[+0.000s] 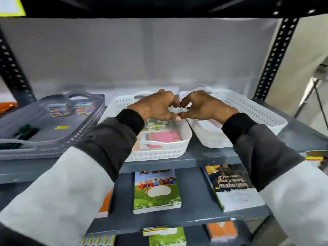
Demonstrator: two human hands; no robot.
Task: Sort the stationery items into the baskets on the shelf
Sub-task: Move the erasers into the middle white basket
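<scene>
- The left hand (156, 105) and right hand (204, 107) meet over the gap between the two white baskets, fingers curled so that fingertips and thumbs touch in a heart-like outline.
- Something small and dark shows between the curled fingers of the right hand; whether either hand grips anything cannot be told.
- Both arms wear dark sleeves (110, 139) with black ribbed cuffs over pale upper sleeves.
- The middle white basket (159, 151) stands on the grey shelf (204, 157) and holds a pink pad (165, 136) and some small packets (156, 124) with yellow and blue print, partly hidden under the left wrist.
- The right white basket (248, 110) sits just beside it; a pale pinkish item lies inside, mostly hidden by the right hand.
- A grey basket (58, 139) on the left holds clear boxes of colourful items (71, 108) at the back, dark green items (26, 132) at the front and a small yellow label (61, 127).
- On the lower shelf lie a notebook with children on its cover (157, 190) and another reading "make one" (232, 185).
</scene>
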